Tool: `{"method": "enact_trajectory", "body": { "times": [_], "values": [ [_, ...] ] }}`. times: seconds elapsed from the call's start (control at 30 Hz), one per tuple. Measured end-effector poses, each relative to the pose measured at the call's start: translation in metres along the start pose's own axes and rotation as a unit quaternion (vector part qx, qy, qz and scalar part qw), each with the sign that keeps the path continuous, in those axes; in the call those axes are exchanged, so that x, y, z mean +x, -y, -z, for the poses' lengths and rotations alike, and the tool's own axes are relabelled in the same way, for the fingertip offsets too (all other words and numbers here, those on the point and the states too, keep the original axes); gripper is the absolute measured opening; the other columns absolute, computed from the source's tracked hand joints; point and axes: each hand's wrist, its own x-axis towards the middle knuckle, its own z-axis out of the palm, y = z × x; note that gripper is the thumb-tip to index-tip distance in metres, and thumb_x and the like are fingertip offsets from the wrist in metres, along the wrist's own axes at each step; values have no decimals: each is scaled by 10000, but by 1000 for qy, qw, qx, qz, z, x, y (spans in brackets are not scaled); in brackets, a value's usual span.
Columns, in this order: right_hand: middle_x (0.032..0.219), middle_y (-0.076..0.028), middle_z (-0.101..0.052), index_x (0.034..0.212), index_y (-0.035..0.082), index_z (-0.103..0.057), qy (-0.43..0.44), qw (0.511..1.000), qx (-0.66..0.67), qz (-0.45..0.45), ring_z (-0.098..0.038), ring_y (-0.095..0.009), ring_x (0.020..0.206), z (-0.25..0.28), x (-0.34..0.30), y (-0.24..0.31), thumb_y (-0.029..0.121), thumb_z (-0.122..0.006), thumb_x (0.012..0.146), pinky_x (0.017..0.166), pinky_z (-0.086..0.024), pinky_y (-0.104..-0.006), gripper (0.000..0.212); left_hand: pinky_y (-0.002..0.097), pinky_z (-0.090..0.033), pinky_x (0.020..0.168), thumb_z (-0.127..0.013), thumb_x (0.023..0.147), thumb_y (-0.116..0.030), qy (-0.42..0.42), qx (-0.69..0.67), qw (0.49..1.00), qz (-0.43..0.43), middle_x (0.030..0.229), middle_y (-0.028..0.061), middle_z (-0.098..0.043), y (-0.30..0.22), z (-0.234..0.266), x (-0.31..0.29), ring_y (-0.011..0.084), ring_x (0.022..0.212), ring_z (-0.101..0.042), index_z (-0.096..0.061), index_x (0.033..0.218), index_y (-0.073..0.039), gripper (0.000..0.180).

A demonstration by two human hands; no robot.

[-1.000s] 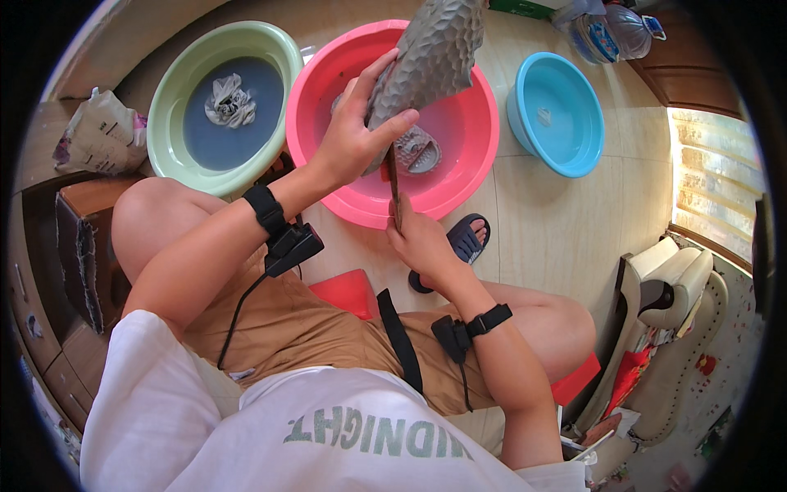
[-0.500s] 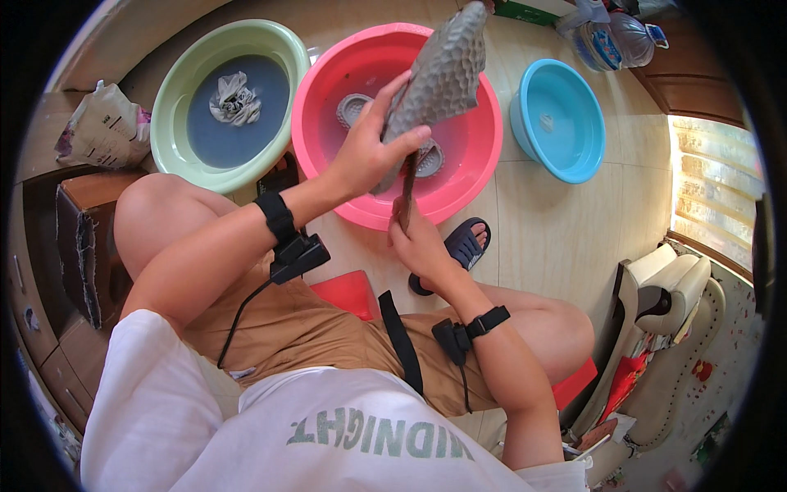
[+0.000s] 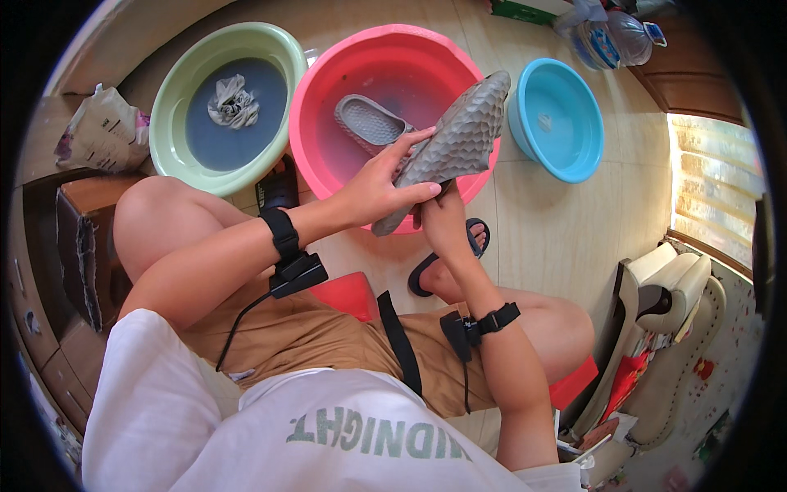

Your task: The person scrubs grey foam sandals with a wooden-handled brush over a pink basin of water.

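Observation:
A grey slipper (image 3: 459, 131) with a dimpled, honeycomb-like surface is in my left hand (image 3: 381, 187), over the near right part of a pink basin (image 3: 301, 107). The thumb lies on the near side of the slipper and the fingers reach across it. My right hand (image 3: 445, 220) is closed just beneath the slipper; a dark brown bit shows beside its fingers, but the slipper hides what it grips. The matching grey slipper (image 3: 369, 121) lies in the cloudy water of the pink basin.
To the left stands a pale green basin (image 3: 164, 123) with dark water and a wet light cloth (image 3: 233, 102). A blue basin (image 3: 592, 148) stands on the right, with large plastic bottles (image 3: 627, 39) beyond it. A cardboard box (image 3: 82, 238) and bag (image 3: 102, 131) are at far left.
The held slipper has come lower and to the right, tilting over more. My right hand has moved right and up beneath it. The slipper in the basin shows more fully.

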Motion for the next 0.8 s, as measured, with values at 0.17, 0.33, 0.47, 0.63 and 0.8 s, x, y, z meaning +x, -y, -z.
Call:
{"method": "enact_trajectory", "body": {
  "times": [0.17, 0.33, 0.47, 0.63, 0.8],
  "values": [
    [882, -266, -651, 1216, 10, -418, 43, 983, -173, 55, -658, -450, 797, -10, -11, -13, 138, -508, 937, 699, -500, -527, 320, 403, -465, 1006, -732, 893, -332, -98, 8, 995, -20, 1311, 203, -537, 0, 14, 14, 274, 1164, -585, -315, 1542, -125, 799],
    [938, -293, -645, 1229, 7, -427, 93, 967, -227, 61, -619, -507, 884, -23, -26, -11, 197, -525, 913, 770, -474, -577, 382, 360, -495, 939, -720, 903, -314, -138, -14, 990, -38, 1206, 171, -563, -2, 33, 28, 225, 1087, -587, -297, 1550, -125, 795],
    [953, -277, -647, 1243, 9, -428, 25, 972, -225, 64, -643, -486, 836, -12, -15, -9, 170, -521, 925, 732, -495, -547, 368, 360, -482, 959, -731, 896, -318, -97, -33, 995, -7, 1194, 169, -567, -5, 19, 15, 225, 1111, -564, -304, 1543, -101, 805],
    [872, -87, -615, 1213, 13, -455, 6, 1000, -28, 1, -619, -187, 692, 1, -2, 8, 73, -418, 989, 602, -501, -344, 235, 385, -467, 996, -741, 883, -361, 4, -11, 999, 42, 1245, 181, -571, -1, 2, 4, 260, 1147, -563, -294, 1545, -101, 840],
    [852, -321, -629, 1216, -22, -403, 47, 959, -262, 98, -631, -505, 800, -27, -31, -14, 186, -526, 910, 711, -481, -578, 390, 378, -480, 980, -718, 909, -346, -116, -44, 992, 10, 1230, 188, -567, 0, 27, 27, 250, 1121, -566, -305, 1533, -99, 788]
  ]
}}
